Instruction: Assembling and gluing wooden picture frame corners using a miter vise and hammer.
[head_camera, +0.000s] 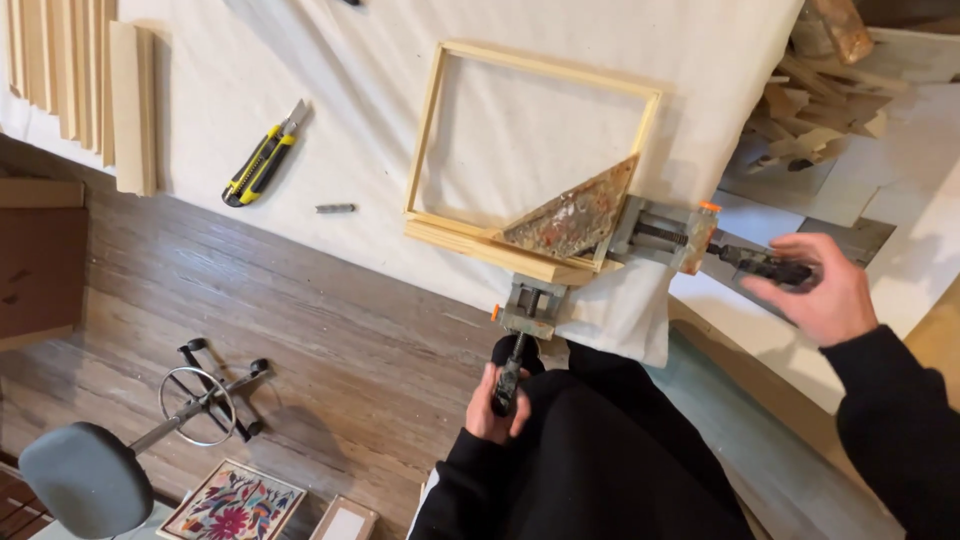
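Note:
A pale wooden frame lies on a white cloth-covered table. One corner of it is held in a metal corner clamp with a paint-stained triangular plate. My left hand is closed around the dark handle of the clamp's near screw, below the table edge. My right hand has its fingers wrapped loosely on the dark handle of the other screw, which sticks out to the right.
A yellow and black utility knife and a small metal bit lie on the cloth. Wooden strips are stacked at the left, wood offcuts at the upper right. A grey stool stands on the wooden floor.

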